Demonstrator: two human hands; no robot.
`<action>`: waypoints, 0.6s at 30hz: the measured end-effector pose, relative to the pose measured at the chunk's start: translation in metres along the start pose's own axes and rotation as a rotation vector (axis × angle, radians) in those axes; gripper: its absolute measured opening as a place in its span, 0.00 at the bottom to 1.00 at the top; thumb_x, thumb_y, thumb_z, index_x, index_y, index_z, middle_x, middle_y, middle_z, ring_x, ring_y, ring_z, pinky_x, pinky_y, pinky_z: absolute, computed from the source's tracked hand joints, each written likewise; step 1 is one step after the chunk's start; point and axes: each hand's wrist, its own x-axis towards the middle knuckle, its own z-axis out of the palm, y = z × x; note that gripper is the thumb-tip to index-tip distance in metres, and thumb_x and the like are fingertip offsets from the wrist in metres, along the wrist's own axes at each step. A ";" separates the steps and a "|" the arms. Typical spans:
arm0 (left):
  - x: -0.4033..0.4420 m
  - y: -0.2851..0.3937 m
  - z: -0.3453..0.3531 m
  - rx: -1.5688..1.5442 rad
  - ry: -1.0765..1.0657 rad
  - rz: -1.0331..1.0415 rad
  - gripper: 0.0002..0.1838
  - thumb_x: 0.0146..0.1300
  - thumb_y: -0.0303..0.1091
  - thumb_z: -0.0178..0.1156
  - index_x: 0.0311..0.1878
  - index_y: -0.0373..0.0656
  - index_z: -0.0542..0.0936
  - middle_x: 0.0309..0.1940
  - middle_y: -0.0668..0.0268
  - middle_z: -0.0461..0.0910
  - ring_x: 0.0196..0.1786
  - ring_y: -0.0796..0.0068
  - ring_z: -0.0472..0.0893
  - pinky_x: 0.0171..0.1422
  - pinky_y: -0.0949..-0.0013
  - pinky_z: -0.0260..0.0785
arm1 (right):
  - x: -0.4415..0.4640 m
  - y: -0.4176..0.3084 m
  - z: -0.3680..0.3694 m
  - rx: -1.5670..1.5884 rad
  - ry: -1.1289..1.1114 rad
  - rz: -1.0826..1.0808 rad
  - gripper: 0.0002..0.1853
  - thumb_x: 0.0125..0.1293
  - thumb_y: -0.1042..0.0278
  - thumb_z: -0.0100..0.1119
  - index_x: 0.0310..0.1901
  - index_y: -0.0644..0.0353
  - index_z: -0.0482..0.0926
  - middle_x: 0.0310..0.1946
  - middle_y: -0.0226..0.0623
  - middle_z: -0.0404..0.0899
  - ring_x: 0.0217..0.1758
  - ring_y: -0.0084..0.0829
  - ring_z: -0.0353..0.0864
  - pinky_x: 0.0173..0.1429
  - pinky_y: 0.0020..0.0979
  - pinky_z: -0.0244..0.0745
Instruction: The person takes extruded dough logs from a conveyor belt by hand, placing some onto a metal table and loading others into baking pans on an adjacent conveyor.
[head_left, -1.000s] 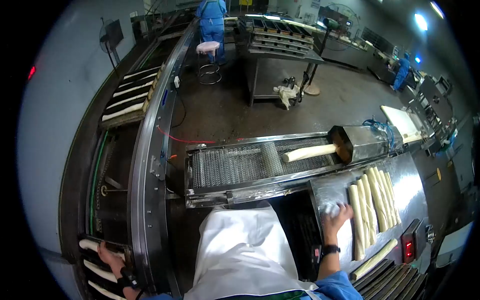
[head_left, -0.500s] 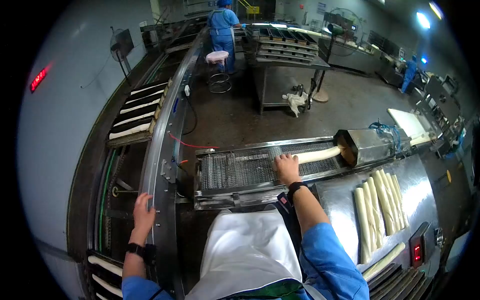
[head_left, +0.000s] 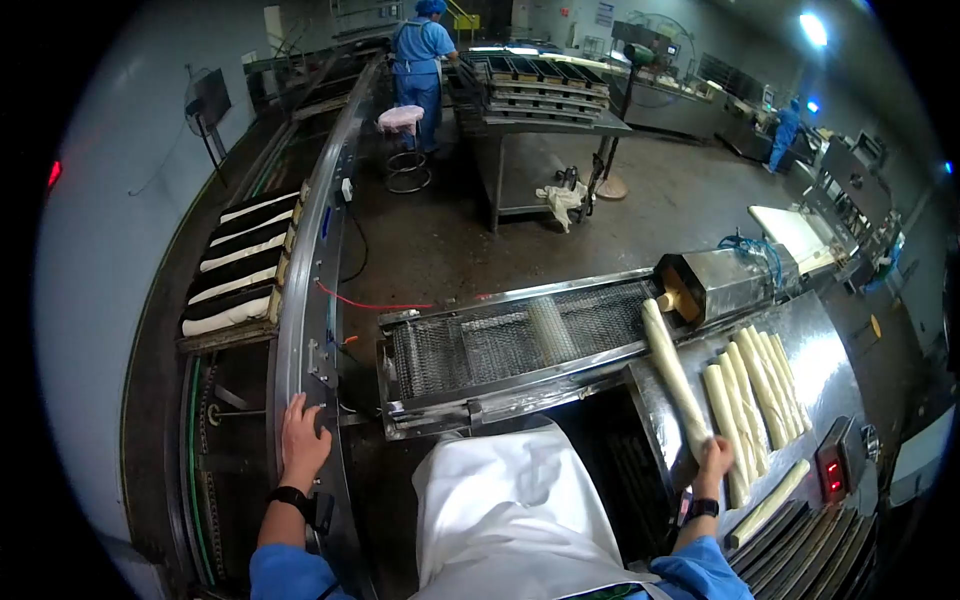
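My right hand [head_left: 714, 460] is closed on the near end of a long pale dough roll [head_left: 677, 375]. The roll slants from the mesh conveyor [head_left: 490, 350] onto the metal table [head_left: 650, 400], left of several other dough rolls [head_left: 765, 390]. My left hand [head_left: 303, 438] rests on the metal rail [head_left: 290, 350] of the left-hand line, fingers apart and holding nothing. Another dough end [head_left: 682, 300] shows inside the metal hood [head_left: 735, 280] at the conveyor's right end.
Left of the rail, a tray [head_left: 240, 262] holds dough strips. A single roll [head_left: 770, 503] lies beside dark trays [head_left: 815, 545] at the lower right. Beyond are a stool [head_left: 401, 120], stacked trays [head_left: 548, 90], a person [head_left: 420, 60] and, farther right, another person [head_left: 785, 135].
My right hand has carried the dough roll from the conveyor rightward to the table. My left hand moved from the lower-left dough strips to the rail, where it has stayed.
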 end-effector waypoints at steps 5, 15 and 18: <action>-0.001 0.002 0.000 -0.011 0.007 -0.025 0.19 0.50 0.26 0.60 0.48 0.37 0.77 0.64 0.51 0.65 0.71 0.52 0.59 0.73 0.57 0.53 | -0.080 -0.064 -0.009 -1.024 0.379 -0.545 0.11 0.55 0.72 0.58 0.41 0.60 0.77 0.44 0.47 0.75 0.51 0.49 0.72 0.57 0.45 0.67; -0.002 0.002 0.002 0.004 -0.017 -0.044 0.15 0.53 0.25 0.61 0.45 0.36 0.78 0.66 0.51 0.63 0.73 0.53 0.56 0.74 0.55 0.53 | -0.058 -0.067 0.045 -0.913 -0.377 -0.802 0.27 0.64 0.62 0.45 0.64 0.63 0.64 0.66 0.55 0.61 0.69 0.53 0.57 0.74 0.46 0.49; -0.003 -0.006 0.011 0.016 0.059 0.017 0.17 0.48 0.26 0.61 0.45 0.39 0.77 0.62 0.51 0.66 0.71 0.52 0.59 0.74 0.56 0.53 | -0.045 -0.067 0.054 -0.971 -0.395 -0.722 0.30 0.65 0.57 0.43 0.66 0.64 0.62 0.67 0.58 0.57 0.71 0.54 0.54 0.74 0.46 0.47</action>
